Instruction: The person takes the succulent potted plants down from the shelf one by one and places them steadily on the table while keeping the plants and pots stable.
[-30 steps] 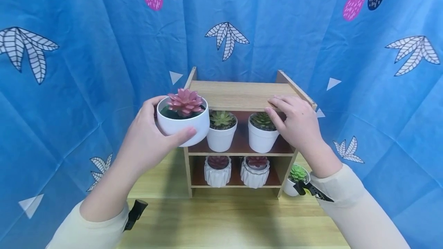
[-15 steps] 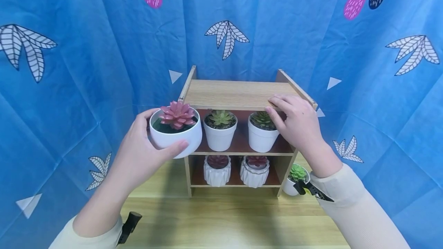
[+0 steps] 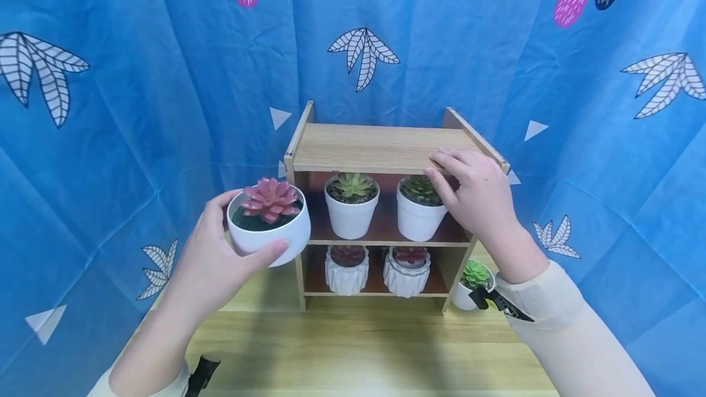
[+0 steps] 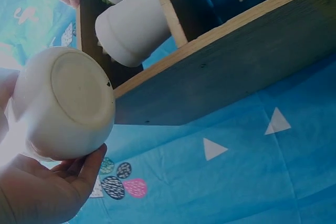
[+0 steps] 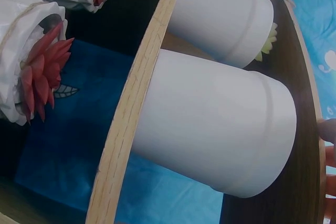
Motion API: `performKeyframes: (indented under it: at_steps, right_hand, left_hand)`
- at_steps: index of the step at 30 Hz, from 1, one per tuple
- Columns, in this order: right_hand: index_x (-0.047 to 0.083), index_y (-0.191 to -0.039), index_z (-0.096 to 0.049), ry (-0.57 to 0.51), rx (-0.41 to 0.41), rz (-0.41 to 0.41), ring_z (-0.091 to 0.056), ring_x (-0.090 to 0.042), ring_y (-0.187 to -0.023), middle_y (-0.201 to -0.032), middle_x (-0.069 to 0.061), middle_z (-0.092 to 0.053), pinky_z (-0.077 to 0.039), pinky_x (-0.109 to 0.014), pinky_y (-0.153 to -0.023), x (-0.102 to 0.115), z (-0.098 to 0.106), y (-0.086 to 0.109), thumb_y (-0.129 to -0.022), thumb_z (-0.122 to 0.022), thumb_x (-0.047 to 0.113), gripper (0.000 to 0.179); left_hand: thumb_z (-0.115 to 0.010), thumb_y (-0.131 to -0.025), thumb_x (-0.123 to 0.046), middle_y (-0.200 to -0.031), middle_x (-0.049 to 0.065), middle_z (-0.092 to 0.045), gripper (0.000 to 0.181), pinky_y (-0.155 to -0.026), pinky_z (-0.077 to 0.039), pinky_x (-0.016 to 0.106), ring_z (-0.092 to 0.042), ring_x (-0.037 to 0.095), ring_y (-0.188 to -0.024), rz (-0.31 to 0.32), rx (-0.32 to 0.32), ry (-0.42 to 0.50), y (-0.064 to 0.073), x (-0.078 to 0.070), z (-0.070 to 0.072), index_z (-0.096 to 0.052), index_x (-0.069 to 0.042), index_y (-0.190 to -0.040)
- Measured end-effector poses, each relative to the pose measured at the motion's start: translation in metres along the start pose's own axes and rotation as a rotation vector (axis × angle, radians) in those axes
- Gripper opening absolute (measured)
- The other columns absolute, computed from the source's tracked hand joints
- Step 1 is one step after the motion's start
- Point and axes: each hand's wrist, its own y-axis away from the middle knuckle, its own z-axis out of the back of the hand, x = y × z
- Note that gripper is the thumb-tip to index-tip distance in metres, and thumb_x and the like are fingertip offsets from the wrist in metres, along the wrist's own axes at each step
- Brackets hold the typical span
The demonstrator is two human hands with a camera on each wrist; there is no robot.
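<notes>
My left hand [image 3: 212,262] holds a potted succulent [image 3: 295,234], a pink rosette in a round white pot, in front of the shelf's left side. In the left wrist view, the pot's underside [image 4: 81,87] faces the camera and the fingers curl against its side. My right hand [image 3: 478,192] grips the front edge of the wooden shelf's top board [image 3: 369,146], near the right end, its fingers over the top and thumb at the front. Two green succulents in white pots [image 3: 352,219] [image 3: 419,222] stand on the middle level, the right one close below that hand.
On the lower level sit two red succulents in ribbed white pots [image 3: 346,274] [image 3: 407,277]. Another green succulent [image 3: 475,274] stands on the wooden tabletop [image 3: 353,348] to the shelf's right. A blue patterned curtain [image 3: 237,78] surrounds the back and sides.
My left hand has drawn the pink succulent down and to the left, away from the top board's left front corner. My right hand keeps its place on the board.
</notes>
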Motion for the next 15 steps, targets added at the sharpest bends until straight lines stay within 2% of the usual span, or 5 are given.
performKeyframes:
  at_steps: [15]
  right_hand:
    - [0.006, -0.119, -0.074, 0.001, 0.006, -0.011, -0.063, -0.038, -0.114, -0.120, -0.017, -0.070, -0.047, -0.056, -0.098, 0.002, 0.002, 0.000, -0.092, -0.073, 0.029, 0.036]
  left_hand:
    - [-0.083, -0.076, -0.054, -0.144, 0.021, -0.045, 0.110, -0.096, -0.043, 0.066, -0.047, 0.039, -0.125, 0.042, 0.000, 0.010, 0.009, 0.033, -0.009, -0.024, -0.007, -0.154]
